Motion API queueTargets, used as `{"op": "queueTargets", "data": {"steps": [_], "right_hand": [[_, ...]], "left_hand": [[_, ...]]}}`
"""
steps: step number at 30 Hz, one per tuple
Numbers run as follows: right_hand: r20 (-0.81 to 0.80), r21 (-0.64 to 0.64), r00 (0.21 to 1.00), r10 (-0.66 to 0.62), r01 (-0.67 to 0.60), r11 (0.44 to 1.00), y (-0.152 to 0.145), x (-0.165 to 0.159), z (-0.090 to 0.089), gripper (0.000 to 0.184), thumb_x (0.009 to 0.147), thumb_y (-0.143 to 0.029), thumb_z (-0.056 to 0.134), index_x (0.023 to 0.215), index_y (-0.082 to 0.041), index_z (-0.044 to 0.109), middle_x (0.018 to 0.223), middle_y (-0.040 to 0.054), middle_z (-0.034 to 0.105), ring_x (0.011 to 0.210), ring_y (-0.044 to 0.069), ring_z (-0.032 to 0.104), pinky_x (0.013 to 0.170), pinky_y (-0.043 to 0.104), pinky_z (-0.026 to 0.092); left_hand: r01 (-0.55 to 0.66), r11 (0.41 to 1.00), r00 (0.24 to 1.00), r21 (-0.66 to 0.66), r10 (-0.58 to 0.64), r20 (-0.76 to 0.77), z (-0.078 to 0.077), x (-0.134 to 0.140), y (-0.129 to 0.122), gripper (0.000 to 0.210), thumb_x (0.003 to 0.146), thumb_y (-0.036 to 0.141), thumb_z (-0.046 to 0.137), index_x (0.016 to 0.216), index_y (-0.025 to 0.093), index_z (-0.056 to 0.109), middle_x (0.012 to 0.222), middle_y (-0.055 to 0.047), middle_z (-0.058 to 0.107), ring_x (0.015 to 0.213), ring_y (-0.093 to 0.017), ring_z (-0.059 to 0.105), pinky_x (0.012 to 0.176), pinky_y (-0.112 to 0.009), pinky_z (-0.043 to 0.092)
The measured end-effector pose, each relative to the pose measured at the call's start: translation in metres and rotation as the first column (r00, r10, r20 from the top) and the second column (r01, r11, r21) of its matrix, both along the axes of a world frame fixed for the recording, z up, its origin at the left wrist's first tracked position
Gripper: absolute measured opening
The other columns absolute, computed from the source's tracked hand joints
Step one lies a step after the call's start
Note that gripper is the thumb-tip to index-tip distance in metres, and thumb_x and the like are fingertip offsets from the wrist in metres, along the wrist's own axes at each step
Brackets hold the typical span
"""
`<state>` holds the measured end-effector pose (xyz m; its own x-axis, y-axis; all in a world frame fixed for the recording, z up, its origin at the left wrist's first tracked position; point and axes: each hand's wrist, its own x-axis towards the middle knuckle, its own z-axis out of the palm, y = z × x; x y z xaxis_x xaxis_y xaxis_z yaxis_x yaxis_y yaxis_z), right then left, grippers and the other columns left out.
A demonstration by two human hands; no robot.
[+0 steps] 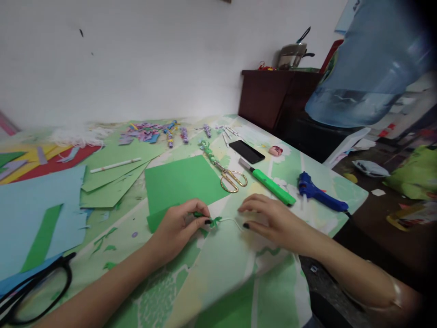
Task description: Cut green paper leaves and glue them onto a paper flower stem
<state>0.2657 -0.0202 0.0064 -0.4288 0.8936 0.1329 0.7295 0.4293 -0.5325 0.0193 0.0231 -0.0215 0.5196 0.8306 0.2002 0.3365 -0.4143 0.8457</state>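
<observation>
My left hand [182,225] pinches a small green paper piece [215,222] between thumb and fingers, just in front of a green paper sheet [184,180]. Out of the piece runs a thin white string [230,219], curving toward my right thumb. My right hand [273,221] hovers by the string's loose end, its thumb and fingers apart with a gap between them. Beyond the hands lie gold-handled scissors [234,180], their blades close to a green twisted paper piece [208,152]. A green utility knife [273,186] rests to the right.
A blue glue gun [321,193] lies near the table's right edge. Behind the knife is a black phone [247,151]. Paper scraps [143,132] and coloured sheets [64,189] spread over the left side, with black glasses [41,291] at front left. A water bottle [362,86] stands beyond the table.
</observation>
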Motion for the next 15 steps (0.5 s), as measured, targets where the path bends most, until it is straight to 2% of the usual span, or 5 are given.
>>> {"op": "queueTargets", "data": {"steps": [5,9,11,15], "right_hand": [[-0.054,-0.072,0.988,0.145,-0.149,0.986,0.028,-0.027,-0.012,0.036,0.075,-0.023,0.069,0.110,-0.018,0.060,0.106,0.0094,0.059,0.103,0.023,0.052,0.090,0.038,0.043],[-0.221,-0.234,0.958,0.182,-0.233,0.944,0.042,-0.034,-0.006,0.054,0.062,-0.025,0.079,0.112,-0.017,0.060,0.105,0.0076,0.063,0.094,0.021,0.057,0.081,0.033,0.046],[-0.337,-0.305,0.914,0.227,-0.334,0.892,0.050,-0.039,0.001,0.051,0.063,-0.029,0.079,0.110,-0.018,0.061,0.104,0.0062,0.064,0.093,0.020,0.059,0.079,0.031,0.047],[-0.543,-0.362,0.796,0.266,-0.508,0.782,0.072,-0.060,0.016,0.028,0.077,-0.035,0.067,0.101,-0.020,0.062,0.094,0.0031,0.067,0.086,0.016,0.061,0.074,0.028,0.046]], "left_hand": [[-0.046,0.986,0.985,-0.160,0.072,0.156,0.000,0.002,-0.003,0.006,0.081,0.023,0.060,0.082,0.017,0.062,0.079,-0.003,0.065,0.073,-0.016,0.061,0.065,-0.027,0.049],[-0.093,0.982,0.971,-0.167,0.126,0.202,0.005,0.000,-0.002,0.007,0.078,0.024,0.063,0.081,0.018,0.063,0.078,-0.004,0.066,0.073,-0.016,0.061,0.064,-0.028,0.050],[-0.139,0.980,0.959,-0.140,0.169,0.228,0.009,-0.004,0.000,0.007,0.078,0.024,0.064,0.081,0.018,0.064,0.079,-0.003,0.066,0.075,-0.016,0.062,0.067,-0.028,0.050],[-0.243,0.965,0.908,-0.096,0.261,0.328,0.021,-0.018,0.003,0.010,0.078,0.024,0.065,0.086,0.019,0.063,0.083,-0.002,0.067,0.080,-0.016,0.064,0.073,-0.027,0.050]]}}
